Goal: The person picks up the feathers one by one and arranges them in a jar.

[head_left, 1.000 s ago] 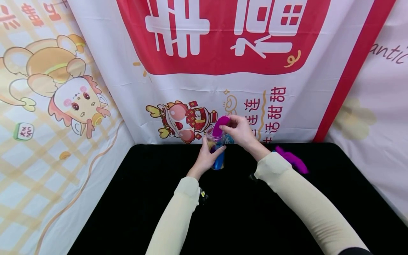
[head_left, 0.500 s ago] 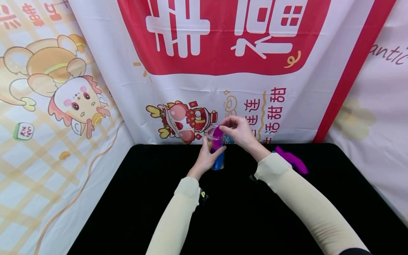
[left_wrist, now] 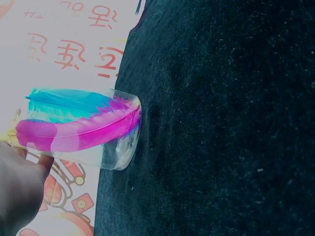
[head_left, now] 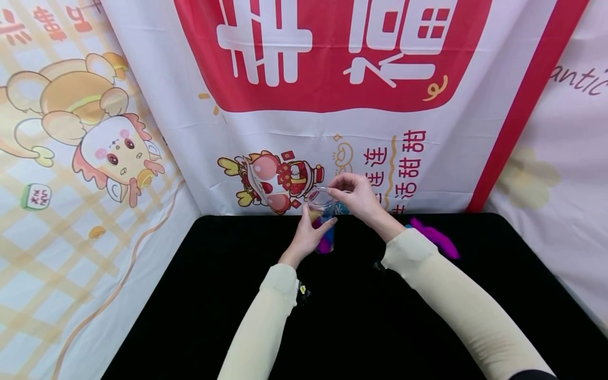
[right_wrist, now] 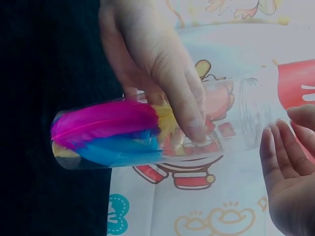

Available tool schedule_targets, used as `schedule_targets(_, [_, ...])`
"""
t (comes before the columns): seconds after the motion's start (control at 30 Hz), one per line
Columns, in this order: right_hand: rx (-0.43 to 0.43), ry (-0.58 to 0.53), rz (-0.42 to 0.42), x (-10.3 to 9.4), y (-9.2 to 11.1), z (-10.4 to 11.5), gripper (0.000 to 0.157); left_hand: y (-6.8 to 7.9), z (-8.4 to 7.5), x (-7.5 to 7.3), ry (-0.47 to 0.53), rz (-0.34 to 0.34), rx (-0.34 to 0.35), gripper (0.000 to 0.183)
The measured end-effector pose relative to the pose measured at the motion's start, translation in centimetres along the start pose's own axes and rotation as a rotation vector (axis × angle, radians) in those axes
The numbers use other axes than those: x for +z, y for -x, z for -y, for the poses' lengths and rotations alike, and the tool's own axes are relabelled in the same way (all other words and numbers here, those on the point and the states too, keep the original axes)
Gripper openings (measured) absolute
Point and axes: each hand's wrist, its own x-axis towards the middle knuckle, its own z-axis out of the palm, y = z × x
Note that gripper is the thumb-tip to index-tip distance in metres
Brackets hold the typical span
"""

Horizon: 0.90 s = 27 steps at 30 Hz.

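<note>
My left hand (head_left: 306, 233) grips a clear jar (head_left: 321, 198), upright near the table's back edge. Inside lies a magenta feather (right_wrist: 106, 124), its tip down by the jar's base. Beside it are a blue feather (right_wrist: 123, 150) and a bit of yellow feather (right_wrist: 166, 120). The left wrist view shows the same magenta feather (left_wrist: 81, 133) through the wall, with a blue one (left_wrist: 74, 101) next to it. At the jar's mouth is my right hand (head_left: 357, 196), fingers slightly bent and nothing visible in them. Whether the fingertips touch the rim is hard to tell.
More magenta feathers (head_left: 437, 240) lie on the black table (head_left: 361, 327) to the right, with a blue edge (head_left: 408, 226) showing, partly behind the right forearm. A printed cloth (head_left: 266, 126) hangs right behind the table.
The magenta feather that my right hand held over the jar has gone down inside to the bottom. My right hand has let go of it. The left hand stays put on the jar.
</note>
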Motion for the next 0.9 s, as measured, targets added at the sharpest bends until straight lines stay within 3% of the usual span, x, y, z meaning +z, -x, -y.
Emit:
schedule_targets(0.27, [0.004, 0.068, 0.016, -0.9, 1.0, 0.9, 0.014, 0.1, -0.1, 0.1, -0.020, -0.029, 0.021, 0.074])
schedule_targets(0.5, [0.026, 0.077, 0.018, -1.8, 1.7, 0.7, 0.016, 0.3, 0.0, 0.1, -0.020, -0.020, -0.002, 0.082])
schedule_targets(0.7, [0.016, 0.095, 0.018, -2.4, 2.0, 0.3, 0.017, 0.1, 0.1, 0.1, 0.004, -0.011, 0.005, 0.076])
schedule_targets(0.9, [0.072, 0.141, 0.036, -3.5, 2.4, -0.2, 0.018, 0.1, 0.0, 0.2, -0.024, -0.018, 0.021, 0.082])
